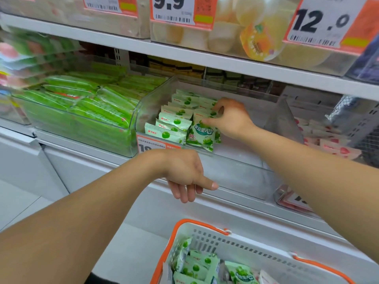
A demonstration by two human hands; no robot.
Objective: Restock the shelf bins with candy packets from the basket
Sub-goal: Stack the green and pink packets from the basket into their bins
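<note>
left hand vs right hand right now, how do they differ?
Right hand reaches inside the clear bin; left hand hangs in front of that bin, outside it. Right hand's fingers pinch a green candy packet standing upright at the row's front; left hand holds nothing. Right fingers are curled on the packet; left fingers hang loose, pointing down. Both are bare, above the basket.

**Plastic, film and paper on the shelf**

The shelf bin [235, 171] is clear, glossy hard plastic. Candy packets [202, 134] wear shiny printed film, crinkled at the seams. The basket [242, 242] is matt white slotted plastic with smooth orange handles. Price tags [320, 25] look like paper. The shelf [205, 58] is smooth, white-painted.
</note>
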